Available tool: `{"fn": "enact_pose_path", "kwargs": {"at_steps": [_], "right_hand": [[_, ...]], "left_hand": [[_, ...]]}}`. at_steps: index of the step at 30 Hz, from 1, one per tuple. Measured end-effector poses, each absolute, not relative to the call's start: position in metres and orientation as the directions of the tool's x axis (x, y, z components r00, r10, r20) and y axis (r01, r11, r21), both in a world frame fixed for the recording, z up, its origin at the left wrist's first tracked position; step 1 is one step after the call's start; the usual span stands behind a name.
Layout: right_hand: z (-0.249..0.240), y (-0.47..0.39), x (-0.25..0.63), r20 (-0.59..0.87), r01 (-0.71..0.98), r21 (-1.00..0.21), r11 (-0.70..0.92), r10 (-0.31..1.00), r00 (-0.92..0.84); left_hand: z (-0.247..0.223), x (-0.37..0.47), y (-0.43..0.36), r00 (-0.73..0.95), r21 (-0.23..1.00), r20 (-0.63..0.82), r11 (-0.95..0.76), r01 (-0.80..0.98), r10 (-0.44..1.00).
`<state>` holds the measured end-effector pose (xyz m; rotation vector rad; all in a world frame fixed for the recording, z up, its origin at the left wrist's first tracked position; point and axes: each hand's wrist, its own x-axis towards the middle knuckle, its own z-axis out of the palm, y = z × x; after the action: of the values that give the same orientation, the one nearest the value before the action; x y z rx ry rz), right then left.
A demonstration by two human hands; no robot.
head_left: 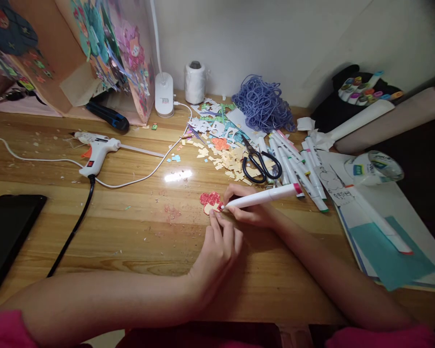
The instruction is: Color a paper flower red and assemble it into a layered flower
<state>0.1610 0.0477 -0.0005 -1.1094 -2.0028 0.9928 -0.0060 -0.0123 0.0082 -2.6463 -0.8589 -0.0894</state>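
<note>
A small flower-shaped paper cutout [210, 199] lies on the wooden table, mostly coloured red, with a pale patch at its lower edge. My left hand [221, 241] holds it down with its fingertips, the other fingers curled. Between the fingers of my right hand [252, 212] is a white marker [263, 196] with a pinkish-red end. Its tip touches the cutout's right edge, beside my left fingertips. Just beyond my right hand lie black-handled scissors [261, 166] and several more white markers [293, 164].
Paper scraps [224, 154] and a tangle of purple cord [264, 102] lie behind. At left are a hot glue gun [97, 151], its black cable and a dark tablet [9, 237]. A white lamp base [164, 94] stands at the back, clear tape [375, 167] at right.
</note>
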Motion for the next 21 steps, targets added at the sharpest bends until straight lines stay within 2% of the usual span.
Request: {"fn": "enact_pose_path", "kwargs": {"at_steps": [3, 6, 8, 10, 12, 17, 21], "right_hand": [[-0.004, 0.050, 0.161, 0.230, 0.292, -0.908, 0.302, 0.939, -0.257], [-0.006, 0.053, 0.160, 0.199, 0.213, -0.952, 0.220, 0.973, -0.115], [-0.006, 0.053, 0.158, 0.156, 0.206, -0.964, 0.167, 0.985, -0.070], [-0.005, 0.051, 0.156, 0.134, 0.216, -0.967, 0.136, 0.991, -0.024], [-0.004, 0.049, 0.155, 0.117, 0.221, -0.968, 0.119, 0.993, -0.021], [0.000, 0.044, 0.152, 0.088, 0.352, -0.920, 0.170, 0.968, -0.236], [0.000, 0.045, 0.151, 0.202, 0.503, -0.813, 0.294, 0.952, -0.230]], "left_hand": [[0.021, -0.007, -0.004, 0.806, -0.193, 0.111, -0.783, 0.591, 0.581], [0.039, -0.011, 0.018, 0.752, 0.024, 0.042, -0.753, 0.658, 0.658], [0.048, -0.016, 0.038, 0.669, 0.158, 0.011, -0.662, 0.732, 0.743], [0.050, -0.022, 0.058, 0.568, 0.289, 0.042, -0.554, 0.781, 0.822], [0.045, -0.028, 0.074, 0.502, 0.475, 0.026, -0.453, 0.755, 0.865], [0.028, -0.044, 0.086, 0.515, 0.595, -0.043, -0.392, 0.701, 0.856], [0.028, -0.051, 0.078, 0.509, 0.634, -0.065, -0.358, 0.685, 0.858]]}}
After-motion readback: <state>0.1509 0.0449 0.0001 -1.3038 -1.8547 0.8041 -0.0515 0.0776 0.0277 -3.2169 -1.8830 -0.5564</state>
